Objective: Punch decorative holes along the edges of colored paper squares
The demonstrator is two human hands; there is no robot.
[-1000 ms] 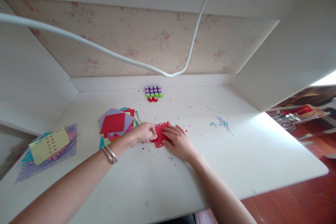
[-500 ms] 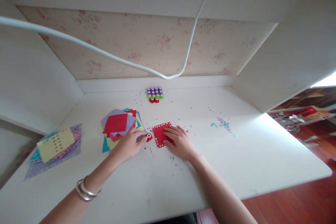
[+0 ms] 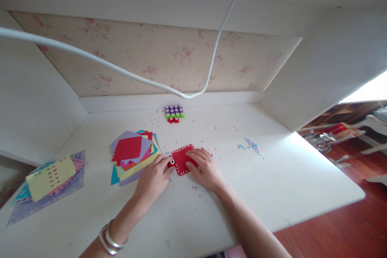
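Observation:
My left hand (image 3: 155,175) pinches a small red craft punch (image 3: 171,163) with a white-and-black button on top. The punch sits at the left edge of a red paper square (image 3: 180,159). White holes run along several of the square's edges. Across its right part lies my right hand (image 3: 204,167), thumb and bent fingers holding the paper against the table; that side of the sheet is hidden. Two silver bangles (image 3: 110,240) circle my left wrist.
A stack of coloured paper (image 3: 128,149) lies left of my left hand, with punched sheets (image 3: 51,179) farther left. Purple, green and red punches (image 3: 174,112) stand in rows at the back. Paper bits (image 3: 252,146) are scattered rightward. A white cable (image 3: 136,76) hangs across the view.
The left hand has brought the punch up against the paper's left edge. My view has shifted slightly. The right hand stays on the paper.

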